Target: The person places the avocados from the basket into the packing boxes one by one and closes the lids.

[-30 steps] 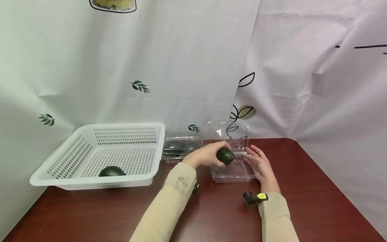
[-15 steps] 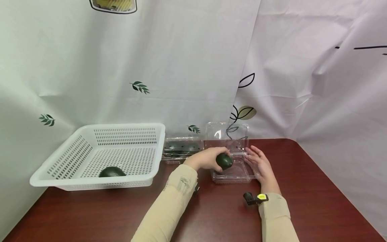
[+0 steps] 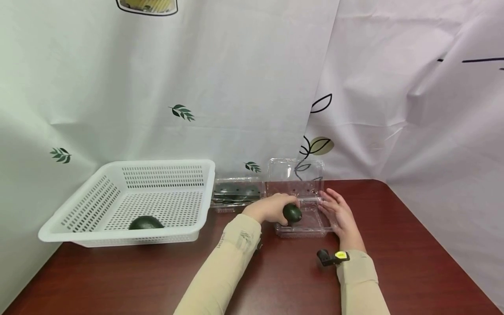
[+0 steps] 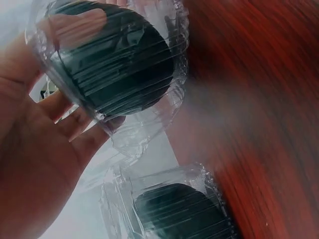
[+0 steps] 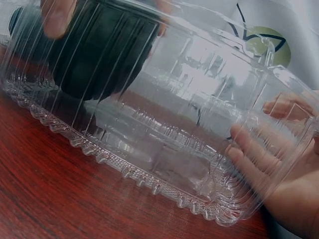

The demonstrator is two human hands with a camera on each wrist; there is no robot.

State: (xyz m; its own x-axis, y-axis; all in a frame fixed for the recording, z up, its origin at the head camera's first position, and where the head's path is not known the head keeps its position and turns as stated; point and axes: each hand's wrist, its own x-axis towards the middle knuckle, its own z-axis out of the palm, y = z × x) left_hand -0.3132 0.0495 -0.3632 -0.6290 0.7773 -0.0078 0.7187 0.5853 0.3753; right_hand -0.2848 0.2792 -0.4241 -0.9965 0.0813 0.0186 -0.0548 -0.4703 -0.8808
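Note:
My left hand (image 3: 272, 207) grips a dark green avocado (image 3: 292, 213), thumb and fingers on either side of it. In the head view, the avocado overlaps the left half of a clear plastic clamshell box (image 3: 301, 233) whose lid stands up at the back. Through the ribbed clear wall, the left wrist view shows the same avocado (image 4: 124, 69) low in the box. At the box's right side, my right hand (image 3: 341, 216) rests with its fingers extended and spread along the wall. The right wrist view shows those fingertips (image 5: 244, 134) through the plastic.
On the left stands a white perforated basket (image 3: 205, 205) with another avocado (image 3: 145, 222) in it. Between basket and open box, a second clear box (image 3: 238, 179) holds dark green fruit. A printed white curtain (image 3: 244, 87) hangs behind the red-brown table (image 3: 291, 280).
My left hand has lowered the avocado slightly into the left half of the clear box. The right hand has stayed at the box's side.

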